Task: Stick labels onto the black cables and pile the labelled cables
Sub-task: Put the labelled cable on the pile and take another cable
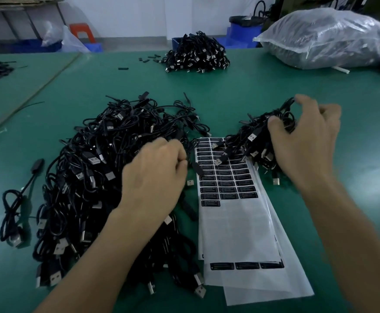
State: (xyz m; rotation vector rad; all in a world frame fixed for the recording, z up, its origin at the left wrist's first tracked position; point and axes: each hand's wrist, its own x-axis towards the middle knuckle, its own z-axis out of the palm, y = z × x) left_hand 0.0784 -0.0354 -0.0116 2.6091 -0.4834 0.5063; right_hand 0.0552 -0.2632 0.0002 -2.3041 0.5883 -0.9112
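A large tangled heap of black USB cables [98, 168] covers the left half of the green table [241, 91]. My left hand [155, 177] lies on the heap's right edge, fingers curled round a black cable. White label sheets [236, 227] with rows of black labels [227, 181] lie between my arms. A smaller pile of black cables [254, 136] overlaps the sheets' top right corner. My right hand [306, 141] rests on that pile, its thumb and fingers curled round a coiled cable at the pile's top.
A third heap of black cables [195, 55] sits at the table's far middle. A big clear plastic bag [329, 37] lies at the far right. One loose cable [17, 206] lies at the left. Blue bins and a red stool stand behind the table.
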